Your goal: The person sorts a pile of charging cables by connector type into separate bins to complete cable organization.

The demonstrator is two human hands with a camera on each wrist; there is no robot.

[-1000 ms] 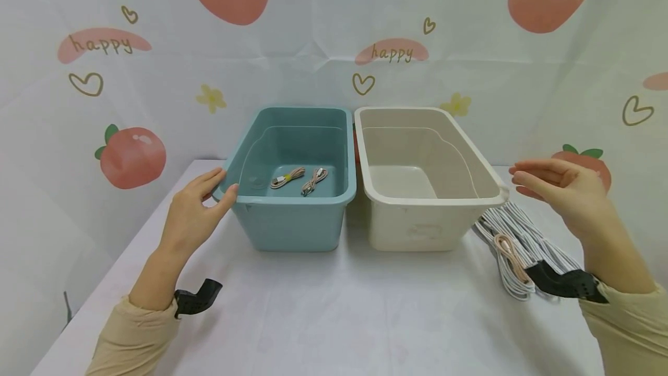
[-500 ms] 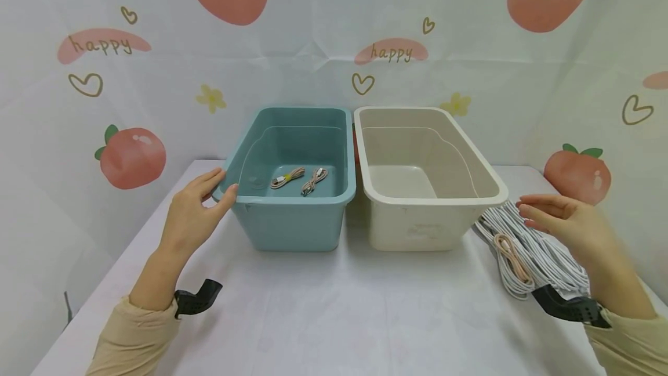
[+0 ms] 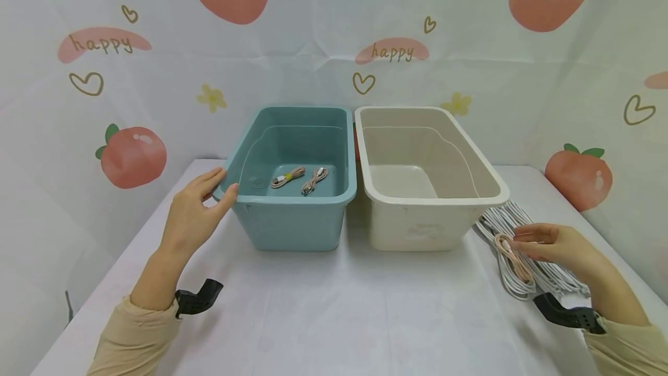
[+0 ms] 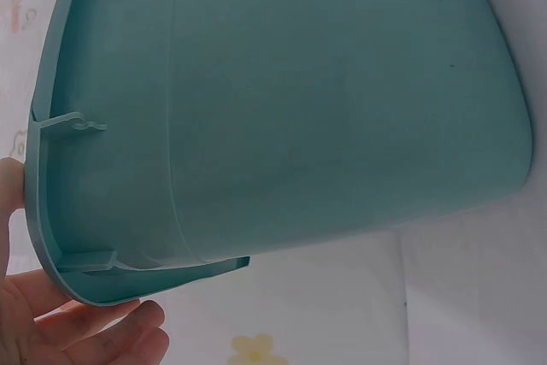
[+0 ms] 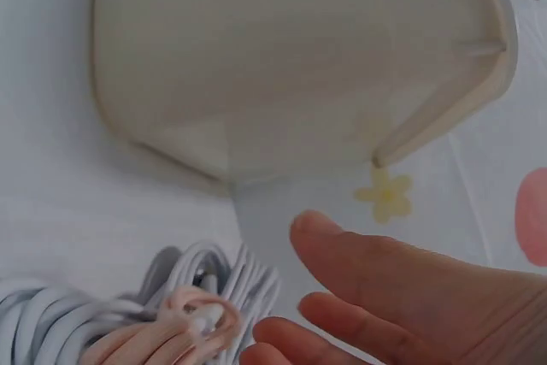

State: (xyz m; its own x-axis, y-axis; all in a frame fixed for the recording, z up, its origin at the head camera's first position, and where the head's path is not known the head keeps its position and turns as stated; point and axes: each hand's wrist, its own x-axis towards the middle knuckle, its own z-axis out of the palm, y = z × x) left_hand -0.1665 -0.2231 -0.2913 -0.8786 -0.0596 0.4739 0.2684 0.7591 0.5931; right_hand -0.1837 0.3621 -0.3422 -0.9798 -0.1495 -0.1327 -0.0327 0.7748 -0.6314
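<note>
My left hand (image 3: 221, 183) rests against the front left corner of the blue bin (image 3: 292, 199), with the thumb on the rim and the fingers fairly straight. The left wrist view shows those fingers (image 4: 94, 331) just under the bin's (image 4: 282, 100) rim. Two small coiled cables (image 3: 287, 177) (image 3: 315, 180) lie on the blue bin's floor. Low at the right, my right hand (image 3: 522, 239) reaches with straight fingers to a pink cable (image 3: 514, 261) lying on a pile of white cables (image 3: 502, 214). In the right wrist view the fingers (image 5: 402, 297) are beside the pink coil (image 5: 184, 318).
A cream bin (image 3: 433, 201) stands right of the blue one, touching it, with nothing seen inside; its underside (image 5: 282, 66) fills the right wrist view. The white table (image 3: 339, 306) meets a printed backdrop behind and at both sides. Black wrist mounts (image 3: 198, 297) (image 3: 566, 315) sit at both sleeves.
My right hand has dropped from beside the cream bin's rim down to the cable pile, reaching the pink cable. The left hand and both bins have not moved.
</note>
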